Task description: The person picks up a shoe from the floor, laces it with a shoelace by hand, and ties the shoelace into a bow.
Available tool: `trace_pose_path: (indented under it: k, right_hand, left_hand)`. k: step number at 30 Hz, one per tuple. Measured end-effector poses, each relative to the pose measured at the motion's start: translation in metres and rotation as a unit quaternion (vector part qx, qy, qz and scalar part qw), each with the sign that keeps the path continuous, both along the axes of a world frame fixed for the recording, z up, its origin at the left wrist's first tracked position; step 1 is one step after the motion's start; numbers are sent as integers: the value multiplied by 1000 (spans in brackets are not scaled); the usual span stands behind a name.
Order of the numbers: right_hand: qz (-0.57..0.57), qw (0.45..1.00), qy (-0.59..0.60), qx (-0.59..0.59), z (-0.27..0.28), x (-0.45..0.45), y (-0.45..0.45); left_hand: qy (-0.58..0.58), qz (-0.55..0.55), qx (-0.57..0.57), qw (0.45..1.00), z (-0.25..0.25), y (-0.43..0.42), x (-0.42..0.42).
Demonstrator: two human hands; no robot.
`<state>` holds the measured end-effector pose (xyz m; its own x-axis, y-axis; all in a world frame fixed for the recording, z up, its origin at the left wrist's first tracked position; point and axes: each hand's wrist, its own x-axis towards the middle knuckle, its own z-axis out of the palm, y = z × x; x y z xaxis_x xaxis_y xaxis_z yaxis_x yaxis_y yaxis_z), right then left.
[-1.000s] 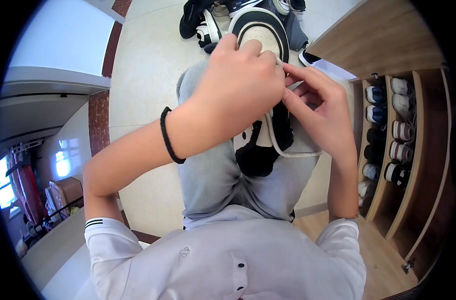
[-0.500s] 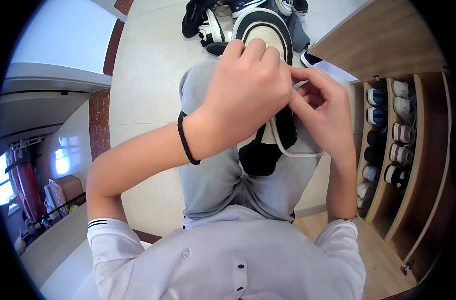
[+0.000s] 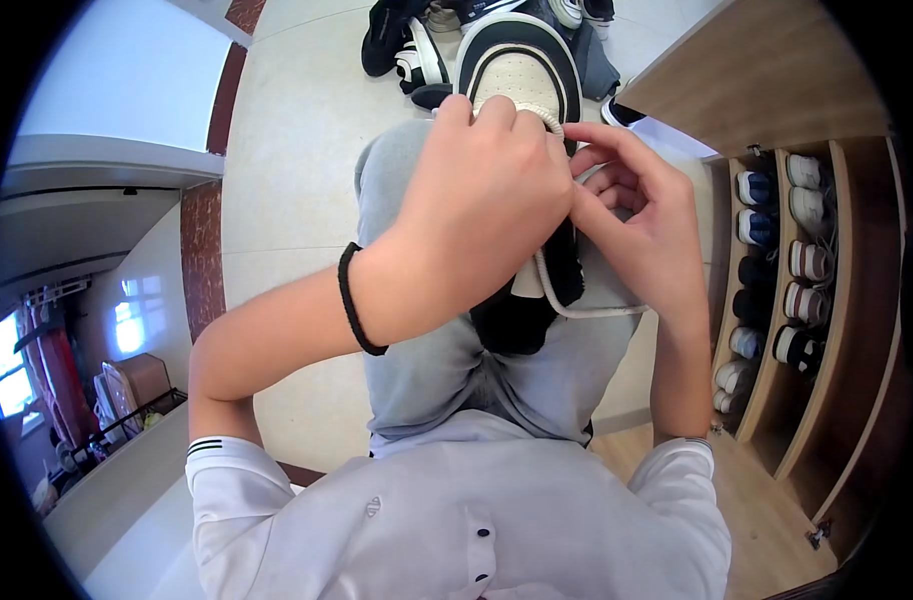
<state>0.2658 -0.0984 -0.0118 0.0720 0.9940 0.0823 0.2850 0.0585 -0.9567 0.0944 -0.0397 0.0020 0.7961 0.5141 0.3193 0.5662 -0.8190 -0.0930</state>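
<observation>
The shoe [image 3: 517, 82] is over your lap, between the knees of your grey trousers [image 3: 406, 370], toe pointing away from you and dark heel toward your body. Its pale lace [image 3: 574, 313] loops from the opening toward your right wrist, with another stretch crossing near the toe. You seem to be working the lace at the eyelets; that calls for a steady shoe and a free, untwisted loop. Your left hand [image 3: 491, 205] is curled over the shoe's middle, its fingertips hidden, so what it grips can't be told. Your right hand [image 3: 641, 215] meets it, thumb and forefinger bent inward; whether they pinch the lace is unclear. Beyond, other shoes [image 3: 423, 55] sit on the floor [image 3: 296, 130]; to your right, an open cabinet [image 3: 831, 380] holds more pairs.
</observation>
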Motion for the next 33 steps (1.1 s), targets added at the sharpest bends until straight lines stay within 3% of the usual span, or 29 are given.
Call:
trace_pose_path:
  k: [7,19,20,22,25,31,33]
  right_hand:
    - [10,1000,-4,3,-1,1,0]
    - [8,999,-29,45,5,-2,-4]
    - [8,999,-29,45,6,-1,-4]
    - [81,978,-136,137,8,3,-5]
    - [132,965,-159,159,10,3,-13]
    - [82,956,-227,165,13,-5,-24]
    - [68,949,-248,181,12,-8,-27]
  left_hand:
    - [7,-19,-51,998,5,2,-4]
    - [-109,-49,-277,954,26,-39,-30]
    - [-115,-60,-313,941,32,-41,-34]
    - [-121,-69,-349,927,36,-47,-42]
    - [-145,-99,-421,890,40,-57,-53]
    - [-163,-215,-491,828,50,-84,-72]
    - [-152,-325,-558,748,51,-100,-79]
